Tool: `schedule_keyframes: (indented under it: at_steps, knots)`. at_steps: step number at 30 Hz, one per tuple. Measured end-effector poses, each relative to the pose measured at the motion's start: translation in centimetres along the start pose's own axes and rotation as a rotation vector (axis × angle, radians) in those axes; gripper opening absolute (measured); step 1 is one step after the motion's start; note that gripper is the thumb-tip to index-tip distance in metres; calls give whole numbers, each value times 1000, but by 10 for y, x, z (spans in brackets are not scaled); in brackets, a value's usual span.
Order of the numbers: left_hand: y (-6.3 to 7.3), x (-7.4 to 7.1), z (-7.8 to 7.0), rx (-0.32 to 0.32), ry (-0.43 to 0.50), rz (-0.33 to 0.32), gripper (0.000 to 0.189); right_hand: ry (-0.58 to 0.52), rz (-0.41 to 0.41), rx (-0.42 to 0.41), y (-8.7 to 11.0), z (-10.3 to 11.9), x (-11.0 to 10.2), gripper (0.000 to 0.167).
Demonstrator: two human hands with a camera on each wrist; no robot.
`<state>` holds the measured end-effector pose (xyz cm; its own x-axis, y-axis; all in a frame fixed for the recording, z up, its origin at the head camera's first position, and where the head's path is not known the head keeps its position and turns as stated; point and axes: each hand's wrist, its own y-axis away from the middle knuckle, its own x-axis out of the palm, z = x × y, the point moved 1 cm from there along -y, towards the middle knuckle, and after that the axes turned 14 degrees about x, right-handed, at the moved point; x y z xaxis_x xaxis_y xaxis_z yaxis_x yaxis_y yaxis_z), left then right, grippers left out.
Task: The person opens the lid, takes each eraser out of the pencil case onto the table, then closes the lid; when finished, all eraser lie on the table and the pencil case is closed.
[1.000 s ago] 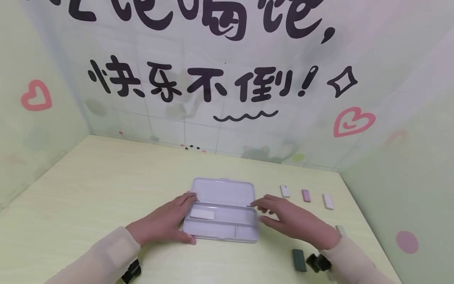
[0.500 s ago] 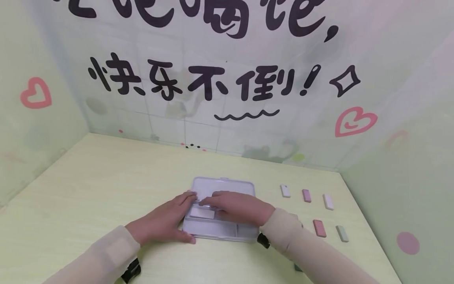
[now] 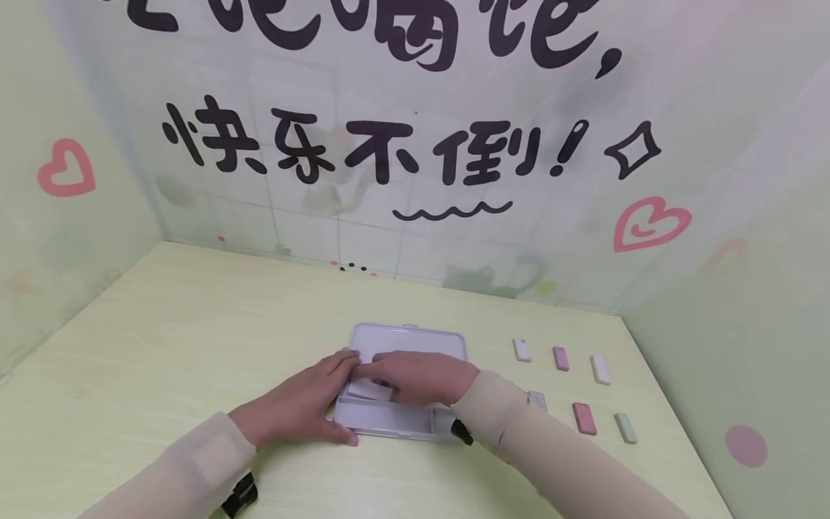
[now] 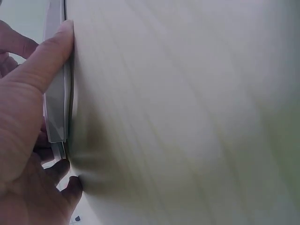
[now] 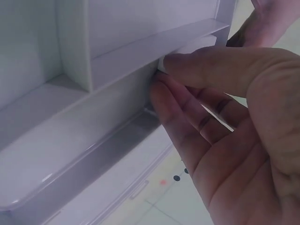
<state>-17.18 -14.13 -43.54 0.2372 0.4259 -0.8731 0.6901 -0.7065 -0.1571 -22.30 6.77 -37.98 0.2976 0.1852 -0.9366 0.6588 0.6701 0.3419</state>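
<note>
An opened lilac pencil case lies on the table, its lid folded back toward the wall. My left hand holds the case's left end, thumb at the front corner and fingers by the hinge. In the left wrist view, the thumb presses along the case's side wall. My right hand reaches into the back compartment. There its thumb and fingers pinch the end of a white rectangular block, like an eraser. From the head view that hand covers much of the block.
Several small blocks lie right of the case: white, purple-pink, pale pink, red and grey-green. A grey one is partly behind the right sleeve. The printed wall closes off the table's back.
My right hand has moved left from beside the case into its back compartment and over the white block. The left hand has stayed put. The right sleeve now hides the dark green block.
</note>
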Motion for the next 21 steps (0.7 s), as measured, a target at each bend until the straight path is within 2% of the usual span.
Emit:
schedule_keyframes:
  at_steps: [7,21]
  knots:
    - [0,0,1,-14,13,7,113,51,3,10,-3,3,2,69]
    - [0,2,1,-19,26,7,112,41,13,51,-1,5,1,68]
